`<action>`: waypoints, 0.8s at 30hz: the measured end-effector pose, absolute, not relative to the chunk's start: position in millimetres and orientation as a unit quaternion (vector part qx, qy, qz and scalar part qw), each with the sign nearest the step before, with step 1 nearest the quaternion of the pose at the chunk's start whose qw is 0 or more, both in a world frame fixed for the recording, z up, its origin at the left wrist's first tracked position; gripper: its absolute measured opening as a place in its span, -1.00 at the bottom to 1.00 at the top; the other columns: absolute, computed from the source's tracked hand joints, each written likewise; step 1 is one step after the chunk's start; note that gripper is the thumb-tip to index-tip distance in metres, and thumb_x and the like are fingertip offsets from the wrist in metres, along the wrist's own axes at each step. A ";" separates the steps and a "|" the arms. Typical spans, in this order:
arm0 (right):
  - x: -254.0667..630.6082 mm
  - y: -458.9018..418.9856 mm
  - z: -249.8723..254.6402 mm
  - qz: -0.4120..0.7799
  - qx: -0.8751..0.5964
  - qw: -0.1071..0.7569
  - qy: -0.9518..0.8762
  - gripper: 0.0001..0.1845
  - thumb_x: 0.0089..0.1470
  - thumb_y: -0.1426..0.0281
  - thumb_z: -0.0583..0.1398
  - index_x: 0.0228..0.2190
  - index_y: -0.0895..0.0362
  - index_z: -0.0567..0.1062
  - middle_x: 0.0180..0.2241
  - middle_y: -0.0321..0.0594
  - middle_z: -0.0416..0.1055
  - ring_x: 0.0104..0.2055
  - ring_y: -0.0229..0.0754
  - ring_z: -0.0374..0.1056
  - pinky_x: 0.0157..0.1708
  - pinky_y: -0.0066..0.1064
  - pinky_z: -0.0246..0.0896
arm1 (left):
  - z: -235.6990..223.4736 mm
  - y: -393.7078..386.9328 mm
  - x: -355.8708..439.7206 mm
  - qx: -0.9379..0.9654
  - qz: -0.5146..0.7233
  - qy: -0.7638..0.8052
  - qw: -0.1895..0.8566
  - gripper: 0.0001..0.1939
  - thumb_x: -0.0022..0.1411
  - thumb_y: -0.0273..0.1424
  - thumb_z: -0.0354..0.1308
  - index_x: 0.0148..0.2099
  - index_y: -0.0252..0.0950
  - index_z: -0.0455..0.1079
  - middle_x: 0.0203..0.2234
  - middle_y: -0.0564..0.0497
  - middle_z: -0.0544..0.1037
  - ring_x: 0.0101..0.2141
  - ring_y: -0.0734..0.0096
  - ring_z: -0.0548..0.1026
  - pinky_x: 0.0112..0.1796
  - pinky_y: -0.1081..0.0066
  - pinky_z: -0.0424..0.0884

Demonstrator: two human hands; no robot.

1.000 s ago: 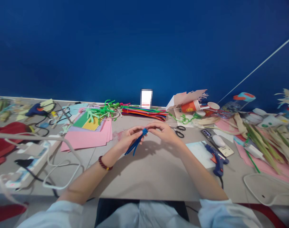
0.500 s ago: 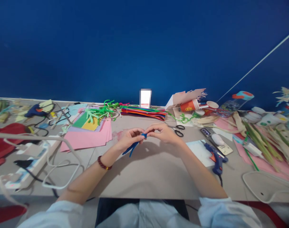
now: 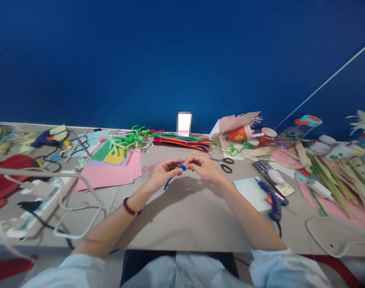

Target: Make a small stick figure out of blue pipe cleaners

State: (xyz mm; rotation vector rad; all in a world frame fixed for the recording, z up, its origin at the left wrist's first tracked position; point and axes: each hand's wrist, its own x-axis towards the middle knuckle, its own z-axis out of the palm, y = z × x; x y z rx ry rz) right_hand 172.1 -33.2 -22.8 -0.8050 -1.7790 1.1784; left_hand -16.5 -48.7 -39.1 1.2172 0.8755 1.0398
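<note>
A blue pipe cleaner is bunched into a small twisted knot between my two hands, above the middle of the table. My left hand pinches it from the left between thumb and fingers, and a loose blue tail slants down below the thumb. From the other side my right hand grips the knot with its fingertips. Parts of the pipe cleaner are covered by the fingers. Just beyond the hands lies a bundle of coloured pipe cleaners.
Scissors lie past my right hand. A glue gun, a phone and corn husks are on the right. On the left are pink paper, green pipe-cleaner pieces and a power strip with cables.
The blue tail hanging below my left hand looks shorter and narrower, and more blue shows bunched between the fingertips. Both hands have shifted slightly upward.
</note>
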 end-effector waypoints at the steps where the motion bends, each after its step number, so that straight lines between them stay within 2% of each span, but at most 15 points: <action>1: 172.2 -32.9 -23.7 0.472 -0.321 0.416 -0.708 -0.93 0.01 0.40 0.21 -0.46 0.12 0.50 -0.41 -0.26 0.35 -0.41 -0.29 0.26 -0.38 -0.42 0.19 | -38.8 -48.6 -16.1 0.526 0.452 0.383 0.610 -0.62 -0.10 -0.27 0.36 -0.20 -0.31 0.48 -0.34 -0.05 0.59 -0.47 0.49 0.48 -0.35 0.45 0.42; 3: 172.6 -32.8 -24.0 0.473 -0.320 0.412 -0.710 -0.92 0.03 0.40 0.19 -0.46 0.11 0.49 -0.40 -0.26 0.35 -0.42 -0.29 0.26 -0.39 -0.41 0.19 | -37.4 -48.6 -15.6 0.531 0.439 0.390 0.612 -0.66 -0.05 -0.25 0.33 -0.23 -0.33 0.49 -0.38 -0.06 0.59 -0.47 0.48 0.49 -0.34 0.44 0.42; 8: 170.9 -35.3 -19.3 0.433 -0.325 0.415 -0.731 -0.89 0.03 0.37 0.20 -0.48 0.11 0.49 -0.41 -0.24 0.37 -0.32 -0.22 0.30 -0.26 -0.35 0.18 | -35.4 -49.7 -16.2 0.541 0.412 0.400 0.615 -0.70 0.00 -0.23 0.30 -0.29 -0.35 0.50 -0.48 -0.05 0.57 -0.44 0.41 0.51 -0.33 0.43 0.40; 15: 157.9 -40.4 -22.0 0.595 -0.352 0.439 -0.573 -0.74 -0.08 0.21 0.29 -0.50 0.12 0.40 -0.55 -0.33 0.34 -0.51 -0.31 0.22 -0.44 -0.42 0.09 | -44.0 -48.0 -18.5 0.549 0.468 0.400 0.565 -0.69 0.00 -0.24 0.30 -0.23 -0.33 0.50 -0.42 -0.05 0.58 -0.40 0.42 0.49 -0.37 0.45 0.38; 20: 151.1 -45.9 -21.9 0.684 -0.360 0.445 -0.452 -0.66 -0.22 0.17 0.36 -0.49 0.13 0.43 -0.57 -0.36 0.34 -0.53 -0.35 0.18 -0.44 -0.44 0.08 | -45.9 -49.4 -18.8 0.569 0.490 0.409 0.518 -0.70 0.01 -0.25 0.29 -0.21 -0.31 0.51 -0.42 -0.04 0.57 -0.42 0.44 0.48 -0.39 0.45 0.40; 24: 144.3 -49.1 -23.3 0.706 -0.364 0.466 -0.390 -0.61 -0.30 0.16 0.40 -0.51 0.15 0.43 -0.58 -0.37 0.32 -0.54 -0.38 0.18 -0.46 -0.46 0.06 | -45.9 -50.4 -18.0 0.580 0.505 0.421 0.480 -0.71 0.00 -0.26 0.29 -0.23 -0.30 0.52 -0.38 -0.05 0.58 -0.38 0.41 0.49 -0.35 0.44 0.43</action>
